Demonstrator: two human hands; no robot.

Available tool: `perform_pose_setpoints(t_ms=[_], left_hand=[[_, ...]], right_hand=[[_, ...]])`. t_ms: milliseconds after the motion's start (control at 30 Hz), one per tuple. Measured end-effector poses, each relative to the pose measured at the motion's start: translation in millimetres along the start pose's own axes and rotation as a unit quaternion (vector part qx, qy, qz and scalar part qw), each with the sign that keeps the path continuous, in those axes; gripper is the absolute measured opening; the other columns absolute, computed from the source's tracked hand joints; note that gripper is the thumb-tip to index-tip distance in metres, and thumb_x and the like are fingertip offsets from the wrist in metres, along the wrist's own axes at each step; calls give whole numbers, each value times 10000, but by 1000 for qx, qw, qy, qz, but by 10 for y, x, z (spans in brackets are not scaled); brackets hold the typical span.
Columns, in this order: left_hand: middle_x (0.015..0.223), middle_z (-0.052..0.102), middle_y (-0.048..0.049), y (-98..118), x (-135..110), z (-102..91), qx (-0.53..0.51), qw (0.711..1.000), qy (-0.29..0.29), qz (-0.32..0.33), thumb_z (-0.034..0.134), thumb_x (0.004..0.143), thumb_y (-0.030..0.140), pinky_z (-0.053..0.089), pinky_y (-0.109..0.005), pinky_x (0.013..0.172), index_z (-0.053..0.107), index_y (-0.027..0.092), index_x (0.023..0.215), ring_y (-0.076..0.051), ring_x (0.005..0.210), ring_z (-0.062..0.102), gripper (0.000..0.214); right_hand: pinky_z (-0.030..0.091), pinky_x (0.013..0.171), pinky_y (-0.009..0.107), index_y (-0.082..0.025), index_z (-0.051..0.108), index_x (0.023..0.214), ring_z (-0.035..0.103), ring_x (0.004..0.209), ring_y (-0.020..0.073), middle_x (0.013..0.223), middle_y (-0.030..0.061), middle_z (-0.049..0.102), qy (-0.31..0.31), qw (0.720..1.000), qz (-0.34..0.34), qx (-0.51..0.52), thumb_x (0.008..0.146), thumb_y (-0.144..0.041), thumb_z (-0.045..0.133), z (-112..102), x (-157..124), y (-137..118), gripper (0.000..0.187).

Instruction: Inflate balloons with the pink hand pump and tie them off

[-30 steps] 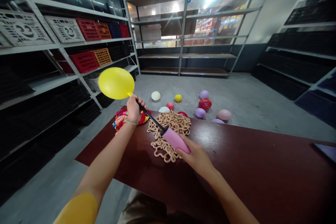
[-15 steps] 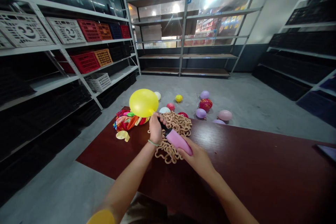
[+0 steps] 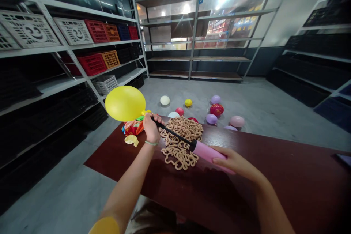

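Observation:
A pink and black balloon pump [image 3: 210, 152] slants across the table between my two hands, its black rod drawn out long. My right hand [image 3: 233, 162] is wrapped round the pink barrel. My left hand [image 3: 152, 128] closes on the pump's black end, where the neck of an inflated yellow balloon [image 3: 125, 103] meets it. The nozzle itself is hidden by my fingers. Below the pump lies a heap of tan, rope-like curly strands [image 3: 181, 157]. Colourful uninflated balloons [image 3: 133, 128] are piled under the yellow one, and a single pale yellow limp balloon [image 3: 132, 140] rests nearer me.
The dark red table [image 3: 246, 175] spans the front, with a dark flat object [image 3: 344, 160] at its right edge. Several inflated balloons, among them a red one [image 3: 216, 109], lie on the floor beyond. Shelving with crates [image 3: 91, 64] lines the left; more racks stand behind.
My right hand has pulled the pink barrel away to the right, exposing the long black rod. My left hand and the yellow balloon have shifted left, and the balloon looks bigger.

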State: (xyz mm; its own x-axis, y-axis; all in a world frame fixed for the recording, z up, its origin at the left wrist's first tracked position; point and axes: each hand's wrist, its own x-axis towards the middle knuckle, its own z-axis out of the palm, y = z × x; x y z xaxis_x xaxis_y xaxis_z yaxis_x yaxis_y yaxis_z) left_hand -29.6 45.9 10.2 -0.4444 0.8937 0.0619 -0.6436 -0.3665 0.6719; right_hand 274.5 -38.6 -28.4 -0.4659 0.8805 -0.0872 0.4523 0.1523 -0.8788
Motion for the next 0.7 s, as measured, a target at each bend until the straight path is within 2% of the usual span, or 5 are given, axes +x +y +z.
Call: perform_pose_setpoints(t_ms=[167,300,500,600,700], left_hand=[[572,366,73,-15,-43,-88,-4,999,38,-2,534,872,285,365,-217,433,403,224,752,-91,436,402,188],[568,367,71,-261,-297,-101,-4,999,44,-28,529,865,280,370,-217,435,401,221,744,-90,441,410,185],[585,408,65,-588,-634,-101,27,998,8,-57,533,905,368,423,-233,457,417,224,775,-99,461,439,226],[578,417,64,-556,-628,-87,38,998,-5,-50,560,907,426,424,-227,459,421,222,775,-97,459,441,279],[571,411,64,-381,-516,-35,22,999,-17,-27,573,907,430,417,-218,463,426,221,771,-93,457,443,290]], right_hand=[[538,917,403,-196,673,1269,678,1017,290,1136,51,738,-10,1000,6,-1,843,-470,646,99,26,-40,507],[513,965,437,-224,662,1272,666,1062,301,1196,48,721,23,999,2,-35,830,-433,656,274,96,-85,489],[489,998,469,-239,630,1297,661,1094,301,1252,50,699,42,997,-15,-57,855,-456,628,445,181,-61,493],[492,997,454,-256,628,1307,660,1102,293,1252,33,702,25,999,-11,-40,843,-428,641,430,180,-63,495],[502,982,428,-246,626,1318,657,1098,285,1254,31,700,2,1000,5,-14,834,-426,654,331,136,-77,517]])
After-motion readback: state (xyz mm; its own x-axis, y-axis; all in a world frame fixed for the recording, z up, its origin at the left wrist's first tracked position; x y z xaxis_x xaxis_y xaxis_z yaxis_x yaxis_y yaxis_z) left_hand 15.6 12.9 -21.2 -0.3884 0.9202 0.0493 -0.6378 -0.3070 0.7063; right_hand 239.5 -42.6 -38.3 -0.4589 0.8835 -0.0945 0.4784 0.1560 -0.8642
